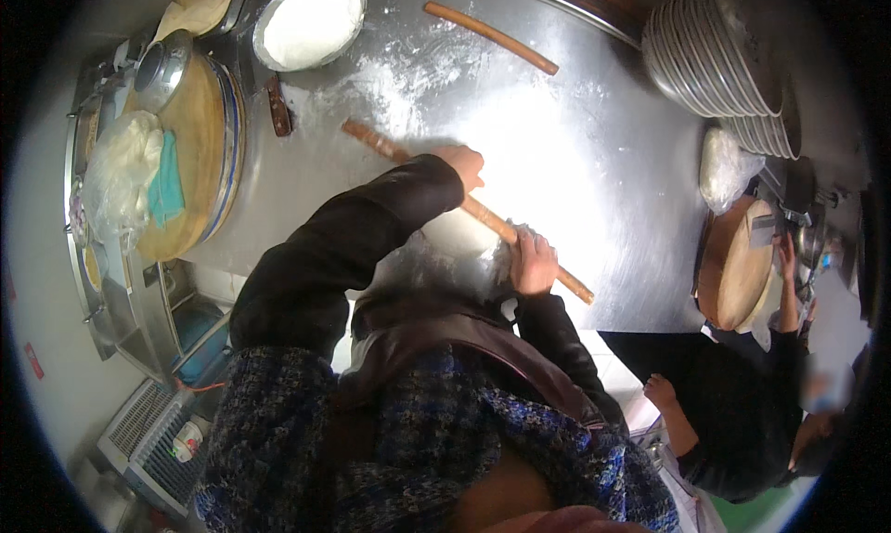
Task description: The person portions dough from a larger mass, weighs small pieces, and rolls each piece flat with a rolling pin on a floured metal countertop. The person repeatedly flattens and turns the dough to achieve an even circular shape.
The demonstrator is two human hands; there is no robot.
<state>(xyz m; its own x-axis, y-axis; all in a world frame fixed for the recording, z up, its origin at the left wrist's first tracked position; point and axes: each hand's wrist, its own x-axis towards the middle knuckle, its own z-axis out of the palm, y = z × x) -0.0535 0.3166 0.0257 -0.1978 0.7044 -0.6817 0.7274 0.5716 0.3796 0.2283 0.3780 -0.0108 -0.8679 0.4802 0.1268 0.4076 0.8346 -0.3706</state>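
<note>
A long wooden rolling pin (492, 220) lies slantwise over a pale sheet of dough (455, 234) on the steel table, close to my body. My left hand (459, 165) is closed round the pin left of its middle. Farther right and nearer to me, my right hand (534, 262) grips it, with the pin's end sticking out beyond the fingers. Strong glare washes out the table past the pin, so the dough's far edge cannot be made out. Loose flour (394, 97) is smeared across the steel beyond my left hand.
A second rolling pin (492, 38) lies at the far side. At far left stand a bowl of flour (311, 24), a brown-handled tool (279, 108) and a round wooden board (200, 162). Stacked metal bowls (710, 50) and a thick chopping block (733, 264) are right, beside another person (742, 412).
</note>
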